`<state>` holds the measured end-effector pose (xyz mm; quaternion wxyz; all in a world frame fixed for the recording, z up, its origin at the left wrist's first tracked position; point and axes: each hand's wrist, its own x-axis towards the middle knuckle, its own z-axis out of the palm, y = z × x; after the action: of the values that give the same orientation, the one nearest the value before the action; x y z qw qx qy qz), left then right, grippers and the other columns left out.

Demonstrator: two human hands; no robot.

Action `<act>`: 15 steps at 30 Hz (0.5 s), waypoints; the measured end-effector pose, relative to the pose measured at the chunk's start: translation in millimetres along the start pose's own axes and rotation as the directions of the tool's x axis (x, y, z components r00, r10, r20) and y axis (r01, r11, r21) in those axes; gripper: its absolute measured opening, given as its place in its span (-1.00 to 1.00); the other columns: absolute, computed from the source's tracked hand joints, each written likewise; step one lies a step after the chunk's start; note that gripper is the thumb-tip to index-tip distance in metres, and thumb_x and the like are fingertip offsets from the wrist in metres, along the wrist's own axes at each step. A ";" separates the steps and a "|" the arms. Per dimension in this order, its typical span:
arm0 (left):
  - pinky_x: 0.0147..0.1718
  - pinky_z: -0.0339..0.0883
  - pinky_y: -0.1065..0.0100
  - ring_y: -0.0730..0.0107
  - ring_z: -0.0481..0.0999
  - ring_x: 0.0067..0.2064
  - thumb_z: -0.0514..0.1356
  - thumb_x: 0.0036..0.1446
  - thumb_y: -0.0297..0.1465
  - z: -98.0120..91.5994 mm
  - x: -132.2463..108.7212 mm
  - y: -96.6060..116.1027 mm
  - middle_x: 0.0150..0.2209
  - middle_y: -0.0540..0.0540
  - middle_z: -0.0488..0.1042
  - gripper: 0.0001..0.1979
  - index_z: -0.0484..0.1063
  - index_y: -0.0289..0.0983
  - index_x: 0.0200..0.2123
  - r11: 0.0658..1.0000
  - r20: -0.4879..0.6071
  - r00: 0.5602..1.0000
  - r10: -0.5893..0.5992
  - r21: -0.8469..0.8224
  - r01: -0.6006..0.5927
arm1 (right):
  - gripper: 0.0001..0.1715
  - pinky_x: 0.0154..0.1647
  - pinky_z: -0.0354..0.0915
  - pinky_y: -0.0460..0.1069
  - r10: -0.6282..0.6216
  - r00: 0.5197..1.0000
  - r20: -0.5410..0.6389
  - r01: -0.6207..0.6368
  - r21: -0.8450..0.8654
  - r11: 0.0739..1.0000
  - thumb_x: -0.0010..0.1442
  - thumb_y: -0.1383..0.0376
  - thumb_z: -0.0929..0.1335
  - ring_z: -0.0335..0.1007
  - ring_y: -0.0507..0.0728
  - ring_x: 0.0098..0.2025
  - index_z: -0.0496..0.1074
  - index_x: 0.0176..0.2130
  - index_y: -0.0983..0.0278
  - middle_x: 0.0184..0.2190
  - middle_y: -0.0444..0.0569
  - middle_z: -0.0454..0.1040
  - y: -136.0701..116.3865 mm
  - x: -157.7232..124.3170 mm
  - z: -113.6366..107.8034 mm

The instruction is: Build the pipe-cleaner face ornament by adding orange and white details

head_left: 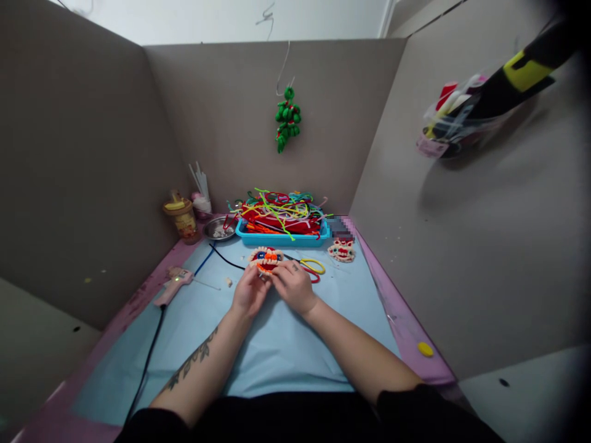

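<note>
Between both hands, above the blue cloth, is a pipe-cleaner craft piece (266, 255) with a cream bumpy edge, blue rings and orange and red parts. My left hand (250, 290) grips its lower left edge, thumb and fingers closed on it. My right hand (293, 284) pinches the lower right edge; its fingertips partly cover the piece. Just behind my right hand lie scissors (313, 266) with yellow and red handles. A black pipe cleaner (226, 257) stretches away to the left of the piece.
A blue tray (282, 240) heaped with coloured pipe cleaners stands at the back. Beside it are a metal dish (220, 229) and a lidded cup (181, 216). A pink glue gun (174, 287) with a black cord lies left. A similar cream-edged piece (342, 251) rests right.
</note>
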<state>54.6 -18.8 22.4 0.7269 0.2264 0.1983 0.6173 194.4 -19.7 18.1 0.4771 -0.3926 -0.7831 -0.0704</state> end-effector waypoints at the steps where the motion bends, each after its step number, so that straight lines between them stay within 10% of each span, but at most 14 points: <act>1: -0.20 0.41 0.35 0.39 0.52 -0.22 0.17 0.15 -0.44 -0.1 -0.2 -0.2 -0.20 -0.09 0.52 -0.81 0.40 -0.25 -0.13 1.000 -0.002 1.000 -0.009 -0.002 0.009 | -0.85 -0.10 0.29 0.04 -0.004 1.000 0.001 0.004 -0.029 1.000 0.24 0.32 0.30 0.34 0.14 -0.17 0.48 -0.27 0.25 -0.26 0.00 0.50 0.5 -0.1 -0.4; 15: -0.22 0.43 0.37 0.41 0.52 -0.21 0.22 0.12 -0.42 3.6 -3.7 -2.6 -0.18 -0.06 0.52 -0.71 0.37 -0.19 -0.06 0.995 0.001 1.000 0.013 0.096 -0.013 | -0.82 -0.27 0.10 0.02 -0.058 0.996 0.066 0.076 -0.316 0.946 0.24 0.30 0.30 0.23 0.13 -0.26 0.46 -0.38 0.23 -0.35 -0.04 0.47 -4.3 3.2 -4.6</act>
<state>58.2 -23.1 23.9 0.7112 0.2624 0.2259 0.6118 193.9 -23.1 24.3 0.3828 -0.4395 -0.7874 -0.2007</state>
